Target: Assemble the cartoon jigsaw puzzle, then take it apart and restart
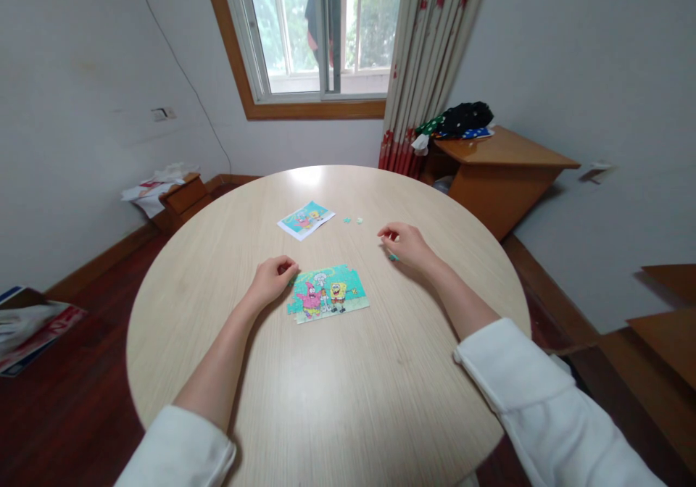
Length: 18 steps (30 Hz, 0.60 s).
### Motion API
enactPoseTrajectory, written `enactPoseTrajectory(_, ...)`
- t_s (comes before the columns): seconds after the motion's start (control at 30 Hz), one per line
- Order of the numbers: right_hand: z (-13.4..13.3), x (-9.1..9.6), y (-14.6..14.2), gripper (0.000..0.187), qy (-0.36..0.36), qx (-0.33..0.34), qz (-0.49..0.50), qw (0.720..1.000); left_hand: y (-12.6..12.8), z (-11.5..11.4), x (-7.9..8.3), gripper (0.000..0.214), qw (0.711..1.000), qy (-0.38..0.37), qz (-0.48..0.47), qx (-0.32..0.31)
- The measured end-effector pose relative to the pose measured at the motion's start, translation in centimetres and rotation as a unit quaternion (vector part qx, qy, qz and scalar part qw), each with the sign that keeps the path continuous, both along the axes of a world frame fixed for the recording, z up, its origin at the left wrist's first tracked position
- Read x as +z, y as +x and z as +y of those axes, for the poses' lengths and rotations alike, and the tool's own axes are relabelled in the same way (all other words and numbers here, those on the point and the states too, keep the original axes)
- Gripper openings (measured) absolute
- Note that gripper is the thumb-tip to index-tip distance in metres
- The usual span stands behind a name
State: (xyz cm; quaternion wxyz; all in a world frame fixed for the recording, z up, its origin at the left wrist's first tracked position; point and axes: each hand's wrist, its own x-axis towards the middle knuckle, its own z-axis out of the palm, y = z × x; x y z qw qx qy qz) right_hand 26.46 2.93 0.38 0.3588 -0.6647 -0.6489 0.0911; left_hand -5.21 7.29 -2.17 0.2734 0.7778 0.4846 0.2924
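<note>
A partly joined jigsaw puzzle (326,295) with cartoon figures on a turquoise ground lies flat on the round table; its left edge and upper right corner are uneven. My left hand (269,282) rests at its upper left corner, fingers curled in and fingertips by the edge; anything between them is hidden. To the right of the puzzle, my right hand (407,246) is held low over the table with thumb and fingers bent together. What it pinches, if anything, is too small to make out. A loose turquoise puzzle piece (393,258) lies beneath it.
Beyond the puzzle lies a printed reference picture (306,219) showing the same figures. Two small puzzle pieces, one turquoise (346,220) and one pale (359,220), are right of it. A wooden desk (505,157) with piled cloth stands behind the round table (326,400).
</note>
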Motion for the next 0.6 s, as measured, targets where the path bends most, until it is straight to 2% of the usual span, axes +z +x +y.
enactPoseTrajectory(0.13,-0.3,0.4,2.6,0.015,-0.085,-0.058,-0.029,0.994,0.0,0.0,0.1,0.029,1.0,0.002,0.0,0.003)
enactPoseTrajectory(0.23,-0.6,0.5,4.0,0.014,-0.141,-0.075,-0.026,0.987,0.0,0.0,0.1,0.029,1.0,0.001,0.001,0.005)
enactPoseTrajectory(0.4,-0.7,0.1,4.5,0.013,-0.154,-0.023,0.018,0.988,0.0,-0.1,0.0,0.03,1.0,0.001,0.002,0.006)
enactPoseTrajectory(0.6,-0.5,0.1,4.4,0.006,-0.16,-0.028,-0.011,0.987,0.0,-0.2,0.3,0.03,1.0,0.002,0.007,0.008)
